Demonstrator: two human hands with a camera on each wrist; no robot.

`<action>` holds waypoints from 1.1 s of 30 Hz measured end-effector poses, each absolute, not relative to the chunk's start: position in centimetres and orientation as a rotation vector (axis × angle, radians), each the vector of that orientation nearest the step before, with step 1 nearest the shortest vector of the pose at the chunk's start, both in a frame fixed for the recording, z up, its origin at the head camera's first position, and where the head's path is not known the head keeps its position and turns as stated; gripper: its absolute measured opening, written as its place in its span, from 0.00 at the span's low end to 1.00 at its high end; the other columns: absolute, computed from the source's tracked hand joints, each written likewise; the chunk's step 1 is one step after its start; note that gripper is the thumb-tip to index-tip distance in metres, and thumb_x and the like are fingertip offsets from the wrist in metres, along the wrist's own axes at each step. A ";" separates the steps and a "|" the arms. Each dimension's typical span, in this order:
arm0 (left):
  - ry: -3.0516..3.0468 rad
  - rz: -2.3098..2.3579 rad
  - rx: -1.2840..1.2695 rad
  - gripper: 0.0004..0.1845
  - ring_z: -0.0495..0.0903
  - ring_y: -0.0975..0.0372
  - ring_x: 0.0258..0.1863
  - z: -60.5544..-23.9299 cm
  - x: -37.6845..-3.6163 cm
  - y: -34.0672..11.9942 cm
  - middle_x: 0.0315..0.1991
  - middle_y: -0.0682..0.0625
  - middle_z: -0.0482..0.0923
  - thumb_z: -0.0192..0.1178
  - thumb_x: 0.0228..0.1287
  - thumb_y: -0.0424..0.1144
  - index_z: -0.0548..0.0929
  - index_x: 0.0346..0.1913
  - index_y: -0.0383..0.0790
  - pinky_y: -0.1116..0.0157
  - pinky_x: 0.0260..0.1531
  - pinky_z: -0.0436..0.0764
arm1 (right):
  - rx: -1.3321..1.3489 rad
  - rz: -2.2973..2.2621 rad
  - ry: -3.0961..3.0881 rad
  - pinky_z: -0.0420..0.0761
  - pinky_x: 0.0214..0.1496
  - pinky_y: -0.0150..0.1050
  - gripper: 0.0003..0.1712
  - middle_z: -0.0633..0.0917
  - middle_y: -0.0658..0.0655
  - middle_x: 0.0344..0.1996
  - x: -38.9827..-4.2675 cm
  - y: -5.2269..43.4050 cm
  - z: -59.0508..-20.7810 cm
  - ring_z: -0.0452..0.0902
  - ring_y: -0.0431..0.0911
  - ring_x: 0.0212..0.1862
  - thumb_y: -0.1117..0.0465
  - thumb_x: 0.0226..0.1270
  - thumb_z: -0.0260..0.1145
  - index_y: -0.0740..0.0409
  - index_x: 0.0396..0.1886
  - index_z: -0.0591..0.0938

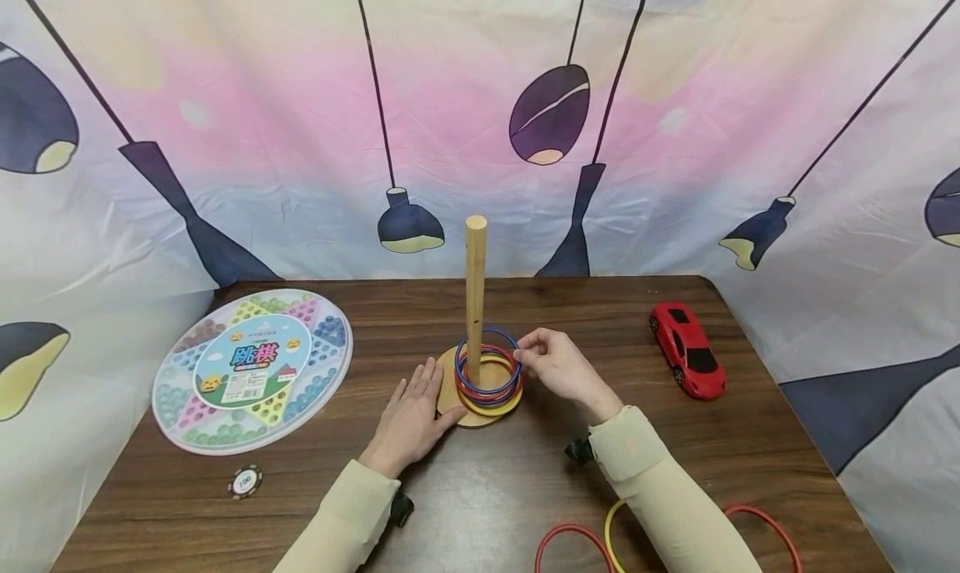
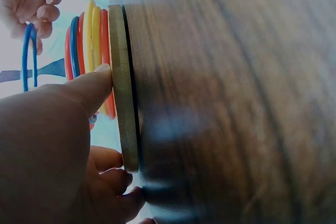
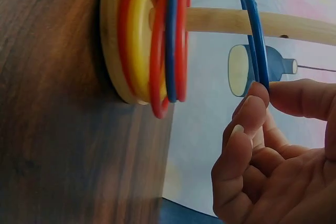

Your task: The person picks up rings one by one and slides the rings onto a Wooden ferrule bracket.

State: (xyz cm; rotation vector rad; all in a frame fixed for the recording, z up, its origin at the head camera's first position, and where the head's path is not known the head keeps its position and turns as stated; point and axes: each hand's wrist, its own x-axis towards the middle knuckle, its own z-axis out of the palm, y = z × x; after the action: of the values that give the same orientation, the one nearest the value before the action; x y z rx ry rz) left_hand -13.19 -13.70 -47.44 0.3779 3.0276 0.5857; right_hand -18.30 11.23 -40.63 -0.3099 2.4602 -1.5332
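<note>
A wooden peg (image 1: 476,289) stands upright on a round wooden base (image 1: 452,394) in the middle of the table. Several red, yellow and blue rings (image 1: 491,396) lie stacked on the base around the peg. My right hand (image 1: 525,356) pinches a blue ring (image 1: 491,336) by its right side; the ring is around the peg, a little above the stack. In the right wrist view the blue ring (image 3: 254,40) sits between thumb and fingertips (image 3: 252,109), clear of the stacked rings (image 3: 157,51). My left hand (image 1: 416,406) lies flat on the table, its thumb (image 2: 89,85) against the base's edge (image 2: 123,87).
A round Chinese checkers board (image 1: 251,371) lies at the left, with a poker chip (image 1: 245,480) in front of it. A red toy car (image 1: 687,349) sits at the right. Loose red (image 1: 558,538) and yellow (image 1: 609,530) rings lie near the front edge. A printed cloth backdrop surrounds the table.
</note>
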 end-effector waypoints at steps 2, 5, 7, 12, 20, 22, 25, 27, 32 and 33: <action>3.027 0.585 0.376 0.46 0.51 0.48 0.74 -47.4 -13.2 -13.7 0.75 0.38 0.51 0.53 0.67 0.62 0.56 0.75 0.31 0.47 0.70 0.52 | -0.311 -1.521 2.467 0.77 0.33 0.37 0.09 0.82 0.68 0.33 -18.3 11.2 -40.9 0.79 0.62 0.37 0.62 0.71 0.61 0.65 0.43 0.80; 3.030 0.581 0.374 0.46 0.51 0.48 0.74 -47.4 -13.3 -13.7 0.75 0.38 0.51 0.54 0.67 0.62 0.56 0.75 0.32 0.47 0.70 0.52 | -0.329 -1.509 2.478 0.77 0.32 0.37 0.09 0.82 0.66 0.32 -18.3 11.2 -41.2 0.79 0.59 0.34 0.63 0.71 0.60 0.66 0.43 0.79; 3.033 0.581 0.378 0.46 0.51 0.48 0.74 -47.4 -13.3 -13.7 0.75 0.38 0.51 0.54 0.67 0.62 0.56 0.74 0.31 0.46 0.70 0.52 | -0.335 -1.501 2.485 0.76 0.31 0.36 0.09 0.82 0.65 0.31 -18.3 11.2 -41.3 0.79 0.59 0.33 0.64 0.71 0.61 0.66 0.43 0.80; 3.036 0.586 0.382 0.45 0.51 0.47 0.74 -47.4 -13.2 -13.7 0.75 0.37 0.51 0.54 0.68 0.61 0.56 0.74 0.31 0.46 0.70 0.52 | -0.333 -1.490 2.486 0.77 0.30 0.37 0.09 0.82 0.64 0.30 -18.4 11.2 -41.7 0.79 0.57 0.32 0.64 0.70 0.61 0.67 0.43 0.80; 3.037 0.575 0.380 0.45 0.51 0.47 0.74 -47.4 -13.1 -13.6 0.75 0.38 0.51 0.54 0.68 0.61 0.56 0.74 0.31 0.47 0.70 0.52 | -0.282 -1.450 2.473 0.77 0.31 0.37 0.10 0.82 0.58 0.29 -18.5 11.2 -42.1 0.79 0.53 0.30 0.63 0.70 0.61 0.66 0.44 0.80; 3.038 0.580 0.383 0.45 0.51 0.47 0.74 -47.4 -13.1 -13.6 0.75 0.37 0.51 0.54 0.68 0.61 0.56 0.74 0.31 0.47 0.70 0.52 | -0.277 -1.441 2.471 0.77 0.31 0.37 0.10 0.82 0.59 0.29 -18.6 11.1 -42.2 0.78 0.51 0.30 0.64 0.70 0.61 0.67 0.44 0.80; 3.040 0.580 0.386 0.45 0.51 0.47 0.74 -47.4 -13.2 -13.6 0.75 0.37 0.51 0.54 0.68 0.61 0.56 0.74 0.30 0.47 0.70 0.52 | -0.272 -1.431 2.470 0.77 0.31 0.37 0.09 0.82 0.60 0.30 -18.6 11.1 -42.2 0.78 0.49 0.28 0.64 0.70 0.62 0.67 0.43 0.80; 3.044 0.578 0.392 0.45 0.51 0.47 0.74 -47.4 -13.2 -13.6 0.75 0.37 0.51 0.53 0.68 0.61 0.56 0.74 0.30 0.46 0.70 0.53 | -0.266 -1.424 2.468 0.77 0.31 0.37 0.09 0.83 0.60 0.30 -18.6 11.1 -42.3 0.78 0.49 0.28 0.64 0.70 0.62 0.67 0.43 0.80; 3.036 0.569 0.397 0.45 0.50 0.47 0.74 -47.3 -13.2 -13.6 0.75 0.37 0.51 0.53 0.68 0.61 0.56 0.74 0.30 0.46 0.70 0.52 | -0.254 -1.418 2.464 0.78 0.31 0.37 0.09 0.83 0.57 0.30 -18.7 11.0 -42.7 0.79 0.52 0.31 0.63 0.70 0.62 0.66 0.43 0.80; 3.034 0.565 0.395 0.45 0.50 0.47 0.74 -47.2 -13.2 -13.6 0.75 0.37 0.50 0.53 0.68 0.61 0.56 0.74 0.30 0.46 0.70 0.52 | -0.253 -1.416 2.465 0.78 0.31 0.37 0.09 0.83 0.56 0.30 -18.7 11.1 -42.8 0.79 0.52 0.31 0.63 0.70 0.62 0.65 0.43 0.80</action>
State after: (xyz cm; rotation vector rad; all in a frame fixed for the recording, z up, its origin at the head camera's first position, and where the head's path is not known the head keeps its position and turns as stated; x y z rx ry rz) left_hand -13.16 -13.60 -47.24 0.3954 3.0344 0.5647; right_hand -18.73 11.06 -42.78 -0.2531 2.4647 -1.4162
